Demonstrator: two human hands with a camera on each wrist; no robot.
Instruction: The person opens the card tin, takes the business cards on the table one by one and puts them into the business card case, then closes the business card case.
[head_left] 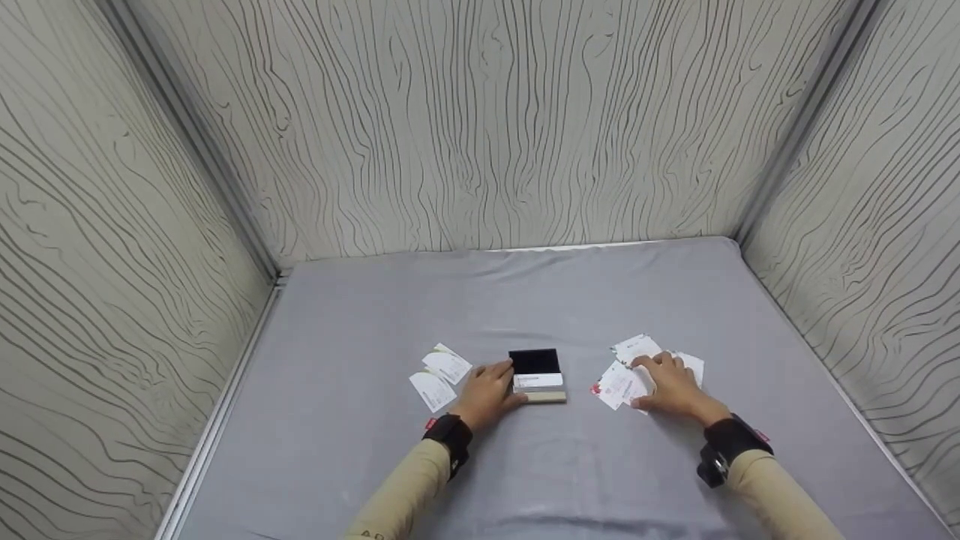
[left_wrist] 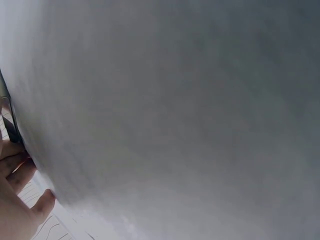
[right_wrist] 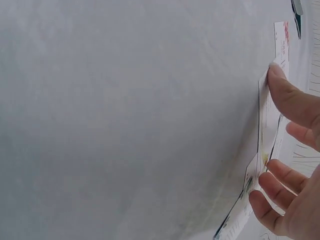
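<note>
A business card holder (head_left: pixel 538 361), its dark lid raised, stands on the cloth with white cards (head_left: pixel 538 381) inside and a tan front edge. My left hand (head_left: pixel 486 394) grips its left side, thumb at the front corner and fingers along the lid's side. To the right, several printed cards (head_left: pixel 616 385) lie overlapping, one with red flowers at its corner. Over them is my right hand (head_left: pixel 675 386), pinching a white card (right_wrist: pixel 268 120) by its edges between thumb and fingers. The palm hides part of these cards in the head view.
Left of the holder lie white cards with green-yellow trim (head_left: pixel 433 390), close to my left hand. Grey cloth (head_left: pixel 360 315) covers the table. Wood-grain patterned panels (head_left: pixel 480 127) wall it in at the back and both sides.
</note>
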